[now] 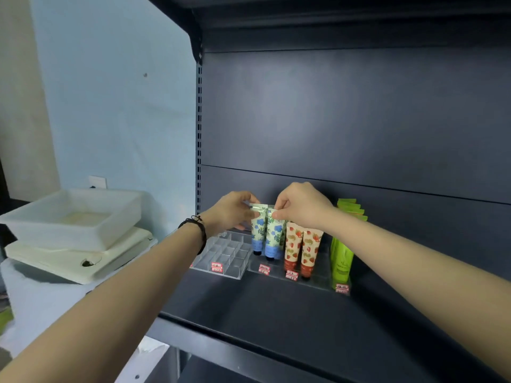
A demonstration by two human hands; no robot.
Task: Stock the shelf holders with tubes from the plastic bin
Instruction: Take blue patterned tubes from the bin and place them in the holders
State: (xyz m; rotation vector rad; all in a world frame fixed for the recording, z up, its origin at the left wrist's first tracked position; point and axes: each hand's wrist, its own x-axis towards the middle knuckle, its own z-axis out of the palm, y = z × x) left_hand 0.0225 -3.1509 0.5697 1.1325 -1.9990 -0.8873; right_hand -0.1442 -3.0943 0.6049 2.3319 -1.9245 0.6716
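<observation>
place: shop | evidence: slotted display shelf (276, 313), red price tags (264, 268) (print unreadable), acrylic holders (226, 252) of tubes (293, 244)

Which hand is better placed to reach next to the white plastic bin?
Left, probably. The left hand is nearer the plastic bin, which stands left of the shelf. The right hand would have to cross over the left arm. Both now pinch the blue-flower tubes.

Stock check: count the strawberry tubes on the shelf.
2 strawberry tubes, side by side in the holder: one beside the blue-flower tubes, one nearer the green tubes. More may hide behind.
</observation>
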